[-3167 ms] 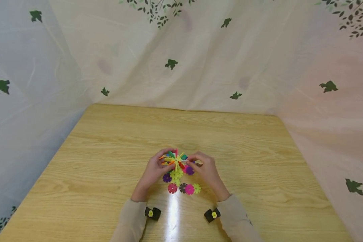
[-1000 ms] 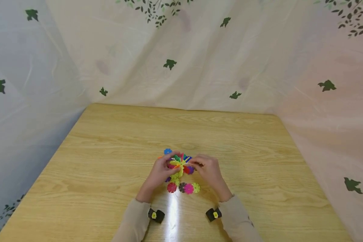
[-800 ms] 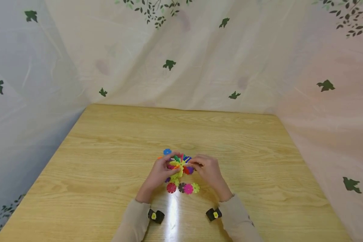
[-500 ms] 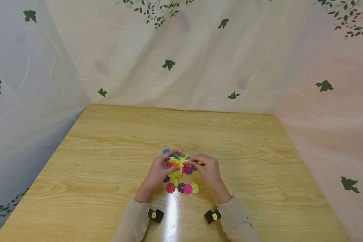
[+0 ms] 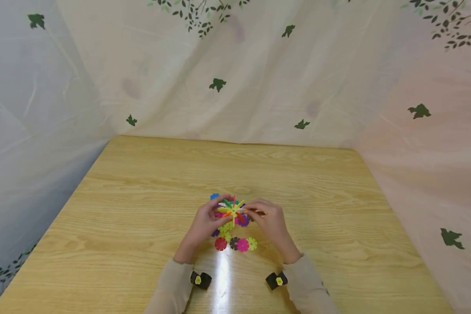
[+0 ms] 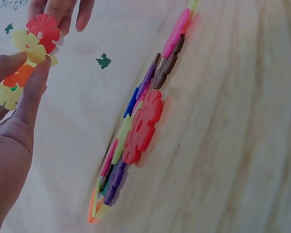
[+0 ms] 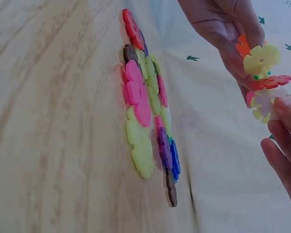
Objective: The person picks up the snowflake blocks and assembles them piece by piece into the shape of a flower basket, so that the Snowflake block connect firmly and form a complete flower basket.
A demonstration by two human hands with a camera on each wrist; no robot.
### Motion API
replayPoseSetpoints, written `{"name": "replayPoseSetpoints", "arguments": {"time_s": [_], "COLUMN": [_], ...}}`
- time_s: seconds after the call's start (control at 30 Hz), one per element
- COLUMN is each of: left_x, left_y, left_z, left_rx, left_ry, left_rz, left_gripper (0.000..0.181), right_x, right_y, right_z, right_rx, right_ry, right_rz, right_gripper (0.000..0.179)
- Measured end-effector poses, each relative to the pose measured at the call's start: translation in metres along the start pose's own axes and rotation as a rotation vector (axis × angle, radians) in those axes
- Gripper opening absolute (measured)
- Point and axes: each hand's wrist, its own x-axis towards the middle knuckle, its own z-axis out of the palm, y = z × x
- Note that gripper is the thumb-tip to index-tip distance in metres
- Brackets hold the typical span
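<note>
My left hand (image 5: 201, 224) grips a ball-like cluster of interlocking snowflake discs (image 5: 233, 211), held up over the table. Yellow, red, orange and green discs stick out around its middle. On the cluster's right side, my right hand (image 5: 271, 220) pinches a white snowflake disc (image 7: 268, 101) between thumb and fingers. In the right wrist view this disc sits right at a red disc (image 7: 271, 82) and a yellow one (image 7: 262, 60) of the cluster. The left thumb and fingertips press on yellow and orange discs (image 6: 20, 76) in the left wrist view.
Loose snowflake discs lie on the wooden table (image 5: 141, 196) under and in front of the hands: a red one (image 5: 220, 244), a dark grey one (image 5: 233, 243), a pink one (image 5: 242, 245), several others. A blue disc (image 5: 214, 197) lies beyond the left hand. Cloth (image 5: 259, 109) hangs behind the table.
Compared with 3.2 s ago, both hands and the cluster sit slightly farther right, and the blue disc shows. Over the last second the cluster has tilted and risen a little; both grips stay.
</note>
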Motion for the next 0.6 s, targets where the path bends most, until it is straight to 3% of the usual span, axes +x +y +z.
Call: {"name": "replayPoseSetpoints", "arguments": {"time_s": [0.13, 0.23, 0.4, 0.5, 0.6], "left_x": [0.000, -0.001, -0.002, -0.003, -0.003], "left_y": [-0.001, 0.000, -0.002, -0.002, 0.000], "left_z": [-0.001, -0.002, -0.002, -0.001, -0.001], "left_rx": [-0.008, -0.028, -0.042, -0.039, -0.067], "left_ry": [-0.014, -0.033, -0.070, -0.095, -0.136], "left_rz": [0.005, 0.015, 0.047, 0.039, 0.018], "left_gripper": [0.056, 0.064, 0.079, 0.085, 0.089], "right_x": [-0.001, -0.001, -0.001, -0.002, -0.003], "right_y": [-0.002, -0.003, 0.000, 0.002, 0.002], "right_z": [0.000, 0.000, 0.004, 0.008, 0.010], "right_rx": [0.037, 0.036, 0.044, 0.050, 0.071], "right_ry": [-0.001, 0.011, 0.035, 0.038, 0.039], "right_rz": [0.080, 0.089, 0.007, -0.052, -0.054], "right_gripper": [0.007, 0.006, 0.008, 0.010, 0.012]}}
